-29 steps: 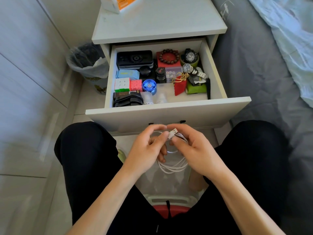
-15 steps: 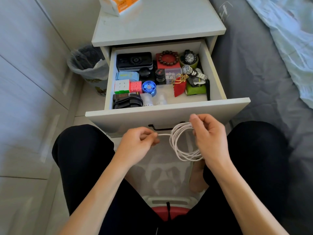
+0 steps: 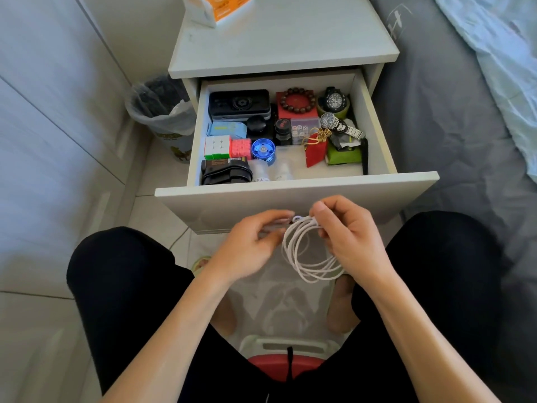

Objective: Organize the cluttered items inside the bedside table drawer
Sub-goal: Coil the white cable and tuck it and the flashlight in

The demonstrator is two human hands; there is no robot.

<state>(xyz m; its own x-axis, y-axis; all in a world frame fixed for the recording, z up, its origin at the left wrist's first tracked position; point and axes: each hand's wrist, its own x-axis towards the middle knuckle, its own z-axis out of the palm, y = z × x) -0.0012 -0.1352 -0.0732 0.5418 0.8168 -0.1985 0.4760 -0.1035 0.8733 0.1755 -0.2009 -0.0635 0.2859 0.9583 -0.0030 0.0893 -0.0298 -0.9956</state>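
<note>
Right hand [image 3: 353,242] grasps a coil of white cable [image 3: 309,254], thumb and fingers pinched on the top of the loops, which hang below the hand in several turns. Left hand [image 3: 252,242] closes its fingertips on the cable's loose end just beside the coil, the two hands nearly touching; the end itself is too blurred to identify. Both hands are held in front of the drawer [image 3: 293,199], below its front panel and above the person's lap, so the cable is outside the drawer.

Inside the drawer lie a black case [image 3: 239,103] at rear left, a bead bracelet [image 3: 297,96] on a red box, two watches [image 3: 334,100] at rear right, puzzle cubes [image 3: 218,146], a blue spinner [image 3: 263,149] and a red pouch [image 3: 316,151]. A bare patch of drawer floor shows at front centre, between the small bottles and the pouch.

Step in hand, as judged: winding the cable into a tidy bundle. The next move probably calls for securing the loose end around the loops, then setting the coil into the bare patch without it springing open.
</note>
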